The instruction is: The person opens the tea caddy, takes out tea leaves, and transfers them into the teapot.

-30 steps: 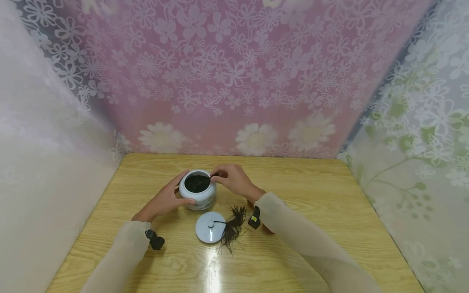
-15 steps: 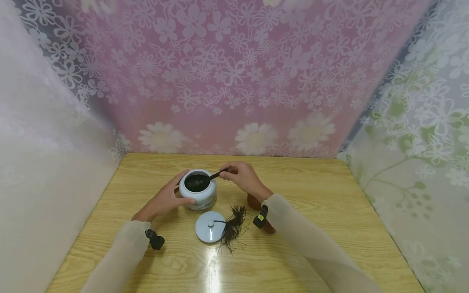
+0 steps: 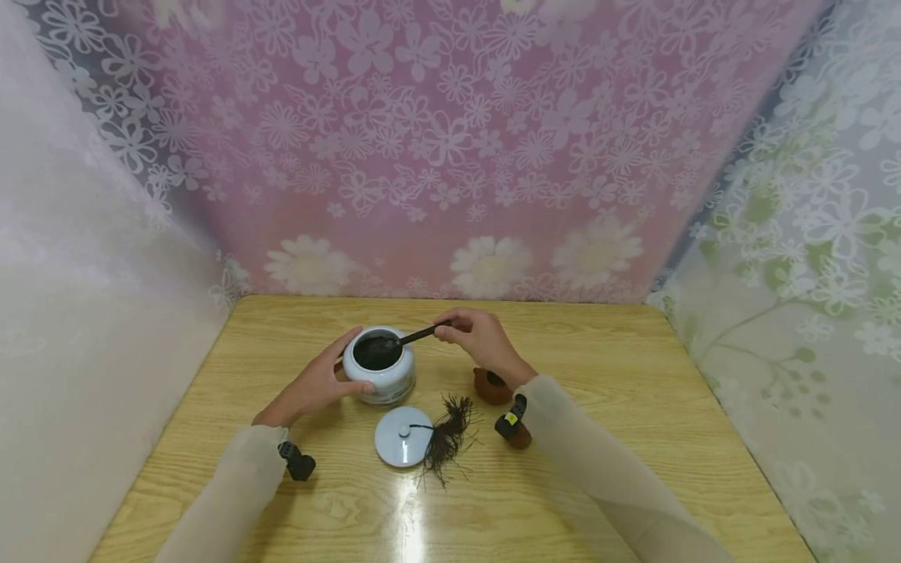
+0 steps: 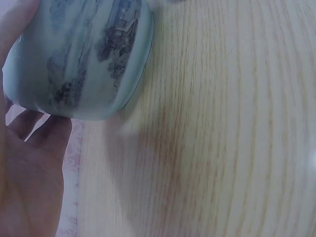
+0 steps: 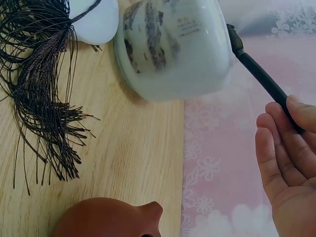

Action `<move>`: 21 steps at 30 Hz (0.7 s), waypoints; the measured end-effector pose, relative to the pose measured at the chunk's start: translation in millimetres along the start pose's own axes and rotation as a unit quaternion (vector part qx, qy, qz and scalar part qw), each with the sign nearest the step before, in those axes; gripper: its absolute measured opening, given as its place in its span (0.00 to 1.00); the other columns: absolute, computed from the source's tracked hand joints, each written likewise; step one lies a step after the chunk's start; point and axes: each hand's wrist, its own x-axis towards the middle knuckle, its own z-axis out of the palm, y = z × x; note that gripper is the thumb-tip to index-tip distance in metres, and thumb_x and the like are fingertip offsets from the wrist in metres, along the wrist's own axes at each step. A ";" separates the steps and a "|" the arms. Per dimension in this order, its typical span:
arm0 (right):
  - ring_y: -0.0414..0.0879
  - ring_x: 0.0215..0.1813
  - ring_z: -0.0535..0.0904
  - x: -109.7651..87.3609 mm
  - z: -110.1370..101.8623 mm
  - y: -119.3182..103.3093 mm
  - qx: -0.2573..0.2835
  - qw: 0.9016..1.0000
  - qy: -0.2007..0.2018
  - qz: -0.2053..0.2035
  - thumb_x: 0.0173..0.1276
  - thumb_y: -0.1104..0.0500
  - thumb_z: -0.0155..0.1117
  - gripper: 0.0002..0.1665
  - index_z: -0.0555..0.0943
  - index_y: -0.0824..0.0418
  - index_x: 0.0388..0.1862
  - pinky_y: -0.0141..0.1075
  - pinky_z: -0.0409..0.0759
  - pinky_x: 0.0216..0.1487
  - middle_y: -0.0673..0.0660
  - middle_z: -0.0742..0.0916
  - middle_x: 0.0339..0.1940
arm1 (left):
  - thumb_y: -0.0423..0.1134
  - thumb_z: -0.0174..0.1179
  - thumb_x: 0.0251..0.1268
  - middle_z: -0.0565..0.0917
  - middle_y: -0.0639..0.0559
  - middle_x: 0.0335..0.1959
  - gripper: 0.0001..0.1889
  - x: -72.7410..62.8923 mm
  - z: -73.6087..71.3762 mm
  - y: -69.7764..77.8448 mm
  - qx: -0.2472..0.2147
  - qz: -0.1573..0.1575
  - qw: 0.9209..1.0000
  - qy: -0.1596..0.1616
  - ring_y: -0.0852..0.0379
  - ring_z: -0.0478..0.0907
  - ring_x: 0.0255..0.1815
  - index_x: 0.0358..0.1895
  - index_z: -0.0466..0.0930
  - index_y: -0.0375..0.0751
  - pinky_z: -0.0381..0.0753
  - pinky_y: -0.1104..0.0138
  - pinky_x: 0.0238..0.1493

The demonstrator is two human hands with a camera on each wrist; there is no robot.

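In the head view my left hand [image 3: 317, 387] grips the side of a white lidless jar [image 3: 390, 385], thumb at the front and fingers round the far side. Dark, leafy-looking contents [image 3: 376, 356] lie in the jar. My right hand [image 3: 482, 340] pinches the handle of a black spoon [image 3: 421, 334] between thumb and fingers. Over the jar's mouth lies the spoon's bowl, bearing dark matter; in the right wrist view the loaded bowl [image 5: 237, 42] shows just beyond the rim. A landscape print [image 4: 116, 42] covers the jar's wall in the left wrist view.
The jar's white lid [image 3: 394, 447] with a dark tassel [image 3: 446, 444] lies on the wooden table [image 3: 338, 500] before the jar. A reddish-brown teapot [image 3: 489, 389] sits under my right wrist, with a small reddish-brown piece [image 3: 521, 438] nearby. Floral curtains [image 3: 450, 156] surround the table.
My right hand has moved right, drawing back from the jar's rim, so more of the spoon's handle shows. More of the teapot is uncovered. The left hand and jar have stayed put.
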 end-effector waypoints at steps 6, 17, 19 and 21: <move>0.45 0.51 0.91 -2.3 -8.3 3.8 0.005 1.000 0.008 0.002 0.81 0.47 0.71 0.15 0.90 0.50 0.59 0.49 0.90 0.59 0.50 0.94 0.49 | 0.51 0.81 0.65 0.50 0.48 0.92 0.61 -0.8 0.5 1.9 0.001 -0.003 1.000 -0.001 0.36 0.51 0.91 0.92 0.45 0.60 0.59 0.33 0.85; 0.59 0.58 0.91 -13.3 -25.8 4.6 0.043 0.999 0.028 0.007 0.80 0.48 0.72 0.18 0.90 0.54 0.61 0.53 0.89 0.63 0.55 0.94 0.52 | 0.51 0.81 0.65 0.51 0.48 0.92 0.61 -0.6 0.4 0.8 0.006 0.002 1.000 0.000 0.36 0.51 0.91 0.92 0.45 0.60 0.58 0.33 0.85; 0.58 0.57 0.91 -16.0 -29.6 3.7 0.046 0.998 0.037 0.007 0.80 0.49 0.72 0.18 0.89 0.54 0.61 0.52 0.89 0.63 0.55 0.95 0.52 | 0.51 0.81 0.65 0.51 0.48 0.92 0.61 -0.5 0.5 0.0 0.006 0.002 1.000 0.000 0.36 0.51 0.91 0.92 0.45 0.60 0.59 0.33 0.85; 0.53 0.55 0.91 -18.3 -33.7 3.4 0.047 0.998 0.043 0.007 0.80 0.49 0.72 0.17 0.89 0.54 0.62 0.50 0.90 0.62 0.56 0.95 0.52 | 0.51 0.81 0.65 0.51 0.47 0.92 0.61 -0.4 0.5 -0.9 0.006 0.002 1.000 0.000 0.36 0.51 0.91 0.92 0.45 0.59 0.59 0.33 0.85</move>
